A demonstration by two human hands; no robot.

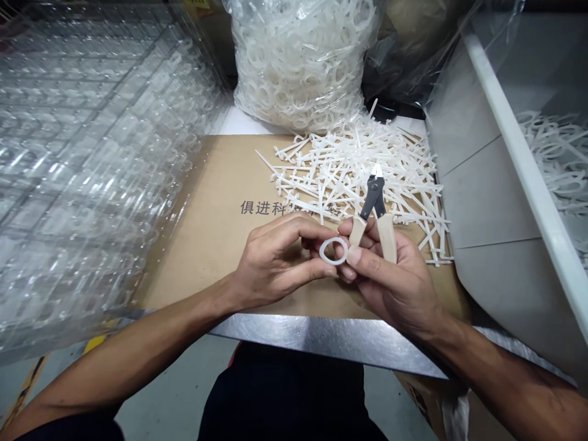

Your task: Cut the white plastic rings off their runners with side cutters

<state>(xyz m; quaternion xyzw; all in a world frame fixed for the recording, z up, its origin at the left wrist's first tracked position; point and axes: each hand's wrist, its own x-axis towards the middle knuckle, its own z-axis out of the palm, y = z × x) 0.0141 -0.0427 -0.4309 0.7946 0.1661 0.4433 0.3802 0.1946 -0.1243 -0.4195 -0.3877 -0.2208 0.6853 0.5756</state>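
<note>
My left hand (285, 254) pinches a small white plastic ring (334, 261) between thumb and fingers. In my right hand (395, 269) lies a pair of cutting pliers (375, 199), with beige handles, black body and tips pointing away from me. The thumb and fingertips of that hand also touch the ring's right side. Just beyond both hands spreads a pile of white plastic sprues (353, 171), thin sticks that lie across one another. Brown cardboard (215, 202) with printed characters is under the hands.
A clear bag of white rings (303, 67) stands at the back. Stacked clear plastic trays (92, 153) fill the left side. On the right, a grey bin (487, 202) holds white plastic pieces (558, 159). The metal table edge (321, 337) runs in front of my lap.
</note>
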